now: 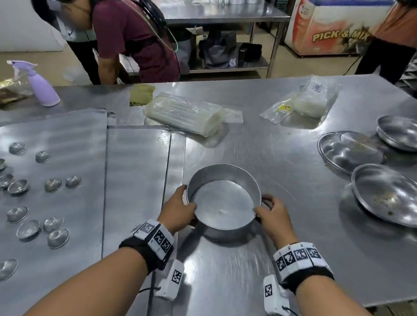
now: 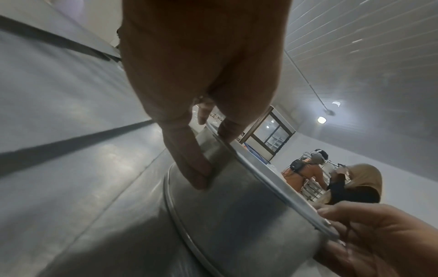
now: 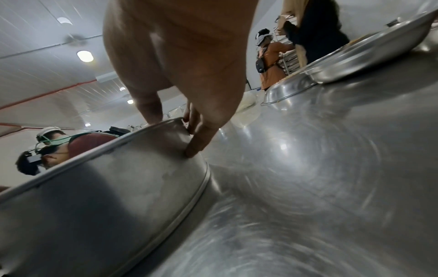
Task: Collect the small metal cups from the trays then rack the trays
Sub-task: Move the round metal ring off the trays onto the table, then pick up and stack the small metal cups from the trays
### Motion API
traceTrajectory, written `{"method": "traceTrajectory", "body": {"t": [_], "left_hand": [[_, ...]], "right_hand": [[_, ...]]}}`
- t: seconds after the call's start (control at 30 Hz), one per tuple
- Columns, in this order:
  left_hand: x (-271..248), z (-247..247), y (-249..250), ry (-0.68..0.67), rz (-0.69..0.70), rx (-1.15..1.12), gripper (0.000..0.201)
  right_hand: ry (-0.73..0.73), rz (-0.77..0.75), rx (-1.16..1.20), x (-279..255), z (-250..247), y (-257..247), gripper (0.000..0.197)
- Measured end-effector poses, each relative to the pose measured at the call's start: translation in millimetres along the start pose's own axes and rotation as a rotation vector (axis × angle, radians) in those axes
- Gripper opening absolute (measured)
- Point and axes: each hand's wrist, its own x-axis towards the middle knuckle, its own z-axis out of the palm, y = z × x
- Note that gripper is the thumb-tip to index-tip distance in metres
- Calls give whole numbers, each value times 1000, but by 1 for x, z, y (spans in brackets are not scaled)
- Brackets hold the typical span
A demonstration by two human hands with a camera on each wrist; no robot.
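Both hands grip round metal pan [image 1: 223, 205] by its rim: left hand [image 1: 180, 210] on left side, right hand [image 1: 271, 218] on right, thumbs over the edge. Pan looks to be resting on steel table [image 1: 290, 170], contact unclear. Small metal cups [image 1: 53, 185] scattered upside down on tray [image 1: 33, 192] at left, well apart from pan

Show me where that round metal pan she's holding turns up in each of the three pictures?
Head view: the round metal pan sits centre, between the left hand and the right hand.
Left wrist view: its wall fills the lower middle.
Right wrist view: its wall fills the lower left.
Shared landmark: the steel table under it.
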Motion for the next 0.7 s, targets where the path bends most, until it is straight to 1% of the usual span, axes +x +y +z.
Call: {"method": "traceTrajectory", "body": {"t": [0.07, 0.23, 0.33, 0.43, 0.5, 0.57, 0.63, 0.7], "left_hand": [[-1, 6, -1, -20, 5, -1, 70], [-1, 6, -3, -14, 68, 51, 70], [0, 4, -4, -52, 61, 60, 78], [2, 1, -7, -72, 62, 66, 86], [1, -3, -7, -78, 66, 73, 82], [-3, -9, -6, -58, 76, 73, 73], [-7, -19, -7, -17, 91, 67, 63], [-15, -37, -11, 31, 104, 70, 55]], "right_hand": [[41, -8, -9, 1, -5, 2, 38], [31, -33, -12, 5, -10, 0, 35], [8, -38, -28, 8, -10, 0, 34], [7, -21, -114, 6, -10, -1, 38], [59, -16, -200, 2, -8, -8, 41], [145, -27, -299, -1, -2, -17, 43], [202, -72, -369, -4, 8, -26, 41], [211, -157, -395, -6, 25, -36, 35]]}}
